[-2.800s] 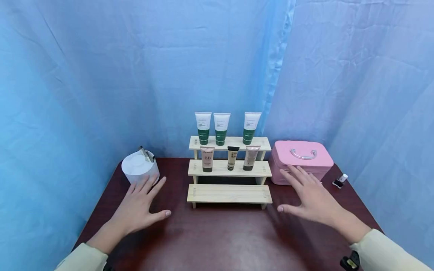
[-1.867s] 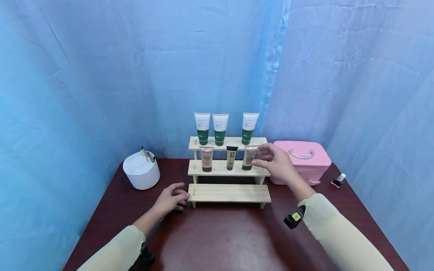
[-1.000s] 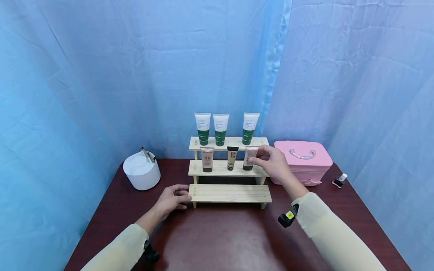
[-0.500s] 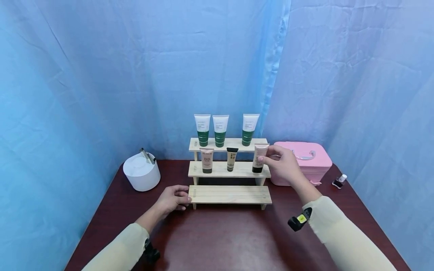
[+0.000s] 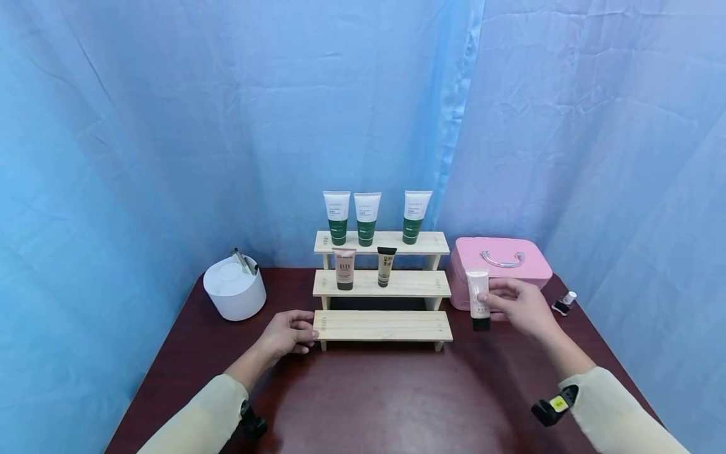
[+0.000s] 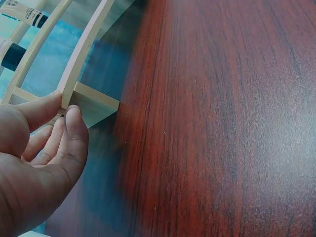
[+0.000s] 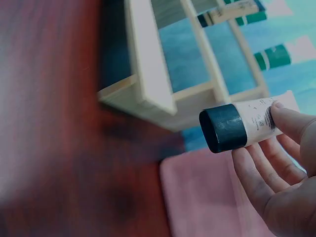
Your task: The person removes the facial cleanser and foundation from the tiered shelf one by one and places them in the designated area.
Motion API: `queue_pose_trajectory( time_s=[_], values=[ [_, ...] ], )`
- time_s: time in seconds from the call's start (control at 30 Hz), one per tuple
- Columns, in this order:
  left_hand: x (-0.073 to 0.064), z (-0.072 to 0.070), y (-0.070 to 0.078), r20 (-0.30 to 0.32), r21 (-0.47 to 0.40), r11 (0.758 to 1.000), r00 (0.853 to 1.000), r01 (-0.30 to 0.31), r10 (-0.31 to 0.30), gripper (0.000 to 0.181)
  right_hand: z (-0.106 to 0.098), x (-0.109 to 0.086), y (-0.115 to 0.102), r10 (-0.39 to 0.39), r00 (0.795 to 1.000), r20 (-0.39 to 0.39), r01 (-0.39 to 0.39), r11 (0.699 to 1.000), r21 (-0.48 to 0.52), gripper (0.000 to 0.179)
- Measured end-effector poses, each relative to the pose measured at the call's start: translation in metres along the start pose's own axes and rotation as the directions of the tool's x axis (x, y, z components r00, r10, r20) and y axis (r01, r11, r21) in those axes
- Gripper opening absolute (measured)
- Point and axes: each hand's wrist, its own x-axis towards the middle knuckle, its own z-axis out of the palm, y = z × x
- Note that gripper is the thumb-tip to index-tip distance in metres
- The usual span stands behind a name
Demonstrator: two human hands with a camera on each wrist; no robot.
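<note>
A pale pink cosmetic tube [image 5: 478, 296] with a black cap is pinched between the thumb and fingers of my right hand [image 5: 518, 306]. It hangs upright, cap down, in front of the pink case and right of the stand. My left hand [image 5: 288, 334] grips the left end of the lowest step of the wooden stand [image 5: 382, 325]; in the left wrist view, thumb and index finger [image 6: 74, 128] pinch that board's edge. On the middle step stand a pink BB cream tube [image 5: 344, 270] and a small black-topped tube [image 5: 386, 267].
Several white-and-green tubes [image 5: 366, 219] stand on the top step. A pink case [image 5: 527, 252] with a silver handle sits right of the stand, a nail polish bottle [image 5: 564, 304] beyond it. At left is a white round container [image 5: 235, 296] holding brushes. Blue curtains enclose the table.
Both hands started spread above the table. My left hand took the lowest step's end; my right hand took the right tube off the middle step and carried it right and towards me.
</note>
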Motion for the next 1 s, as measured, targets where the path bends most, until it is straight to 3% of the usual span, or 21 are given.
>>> queue_pose_trajectory(
  time_s=[0.2,0.47,0.73,1.0],
  values=[
    [0.000,0.000,0.002,-0.010,0.006,1.000,1.000,0.018,-0.018,0.052,0.002,-0.006,0.035,0.091,0.995,0.028,-0.091,0.996,0.019,0.062],
    [0.000,0.001,0.005,-0.019,0.010,0.999,0.999,0.033,-0.033,0.051,0.015,-0.003,0.061,0.142,0.985,0.100,-0.147,0.989,0.036,0.057],
    [-0.002,0.002,0.005,-0.005,-0.022,0.999,0.999,0.032,-0.032,0.051,0.026,-0.004,0.074,0.231,0.968,0.094,-0.235,0.971,0.032,0.053],
    [-0.003,0.003,0.006,0.002,-0.032,0.999,1.000,0.032,-0.032,0.052,0.032,-0.005,0.082,0.240,0.966,0.100,-0.246,0.968,0.052,0.054]
  ],
)
